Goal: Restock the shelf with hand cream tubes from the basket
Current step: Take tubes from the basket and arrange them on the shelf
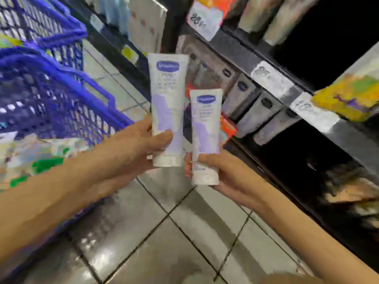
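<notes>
My left hand (141, 144) grips a tall white and lilac hand cream tube (167, 95) near its cap, held upright. My right hand (223, 173) grips a shorter tube (206, 124) of the same design, also cap down, just right of the first. Both tubes hang in the air in front of the dark shelf (266, 64), where a row of similar tubes (252, 111) lies side by side. The blue basket (51, 103) stands to the left, holding mixed packs.
Price tags (270, 78) line the shelf edge. Yellow packs (352, 97) sit at the right on the shelf above, more goods on the lower shelf (348, 187). Grey floor tiles (164, 232) run below my arms. The picture is blurred.
</notes>
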Motion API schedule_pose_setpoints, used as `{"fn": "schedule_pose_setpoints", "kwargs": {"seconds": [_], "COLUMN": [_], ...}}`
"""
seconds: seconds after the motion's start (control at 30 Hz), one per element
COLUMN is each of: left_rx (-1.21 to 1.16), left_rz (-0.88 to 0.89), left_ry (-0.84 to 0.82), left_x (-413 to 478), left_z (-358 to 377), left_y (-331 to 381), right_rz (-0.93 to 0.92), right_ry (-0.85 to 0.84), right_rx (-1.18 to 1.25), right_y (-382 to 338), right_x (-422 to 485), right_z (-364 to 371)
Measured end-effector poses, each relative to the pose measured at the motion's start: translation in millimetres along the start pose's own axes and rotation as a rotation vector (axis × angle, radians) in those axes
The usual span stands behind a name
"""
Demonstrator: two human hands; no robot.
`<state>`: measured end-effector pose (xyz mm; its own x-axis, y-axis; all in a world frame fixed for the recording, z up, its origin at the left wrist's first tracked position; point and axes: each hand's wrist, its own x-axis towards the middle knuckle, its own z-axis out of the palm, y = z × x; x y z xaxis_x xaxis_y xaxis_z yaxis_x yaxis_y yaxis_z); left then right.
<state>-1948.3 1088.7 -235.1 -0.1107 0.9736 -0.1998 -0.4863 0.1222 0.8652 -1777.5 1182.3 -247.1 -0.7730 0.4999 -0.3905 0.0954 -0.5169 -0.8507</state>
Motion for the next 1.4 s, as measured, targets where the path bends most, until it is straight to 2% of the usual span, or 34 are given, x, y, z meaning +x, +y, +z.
{"fn": "schedule_pose_setpoints", "kwargs": {"seconds": [0.23,0.33,0.43,0.53,0.63,0.73,0.93,1.13,1.4], "left_rx": [0.246,0.305,0.264,0.206,0.182,0.286,0.351,0.324,0.338], "left_rz": [-0.264,-0.227,-0.151,-0.029,0.024,0.058,0.045,0.032,0.01], "left_ry": [-0.156,-0.113,-0.039,0.027,0.078,0.079,0.037,0.04,0.018], "left_x": [55.0,85.4,108.7,115.8,111.2,108.0,107.5,108.6,108.5], "left_z": [35.0,51.6,69.3,68.5,51.1,38.8,37.5,45.5,51.0], "left_y": [-65.3,-77.3,-88.8,-104.0,-117.7,-121.8,-121.4,-123.3,-127.1], "right_rz": [-0.02,-0.142,-0.347,-0.505,-0.565,-0.59,-0.637,-0.68,-0.691], "right_ry": [0.418,0.568,0.756,0.956,1.157,1.21,1.259,1.305,1.303], "right_rx": [-0.044,-0.056,-0.097,-0.257,-0.457,-0.579,-0.562,-0.642,-0.616], "right_y": [56.8,57.3,47.0,31.8,17.4,14.1,21.0,22.5,21.4], "right_x": [-55.0,-52.1,-39.2,-22.2,0.0,19.0,34.3,42.3,53.0], "right_z": [-93.1,-122.4,-144.3,-160.6,-175.1,-183.4,-192.9,-195.3,-198.2]}}
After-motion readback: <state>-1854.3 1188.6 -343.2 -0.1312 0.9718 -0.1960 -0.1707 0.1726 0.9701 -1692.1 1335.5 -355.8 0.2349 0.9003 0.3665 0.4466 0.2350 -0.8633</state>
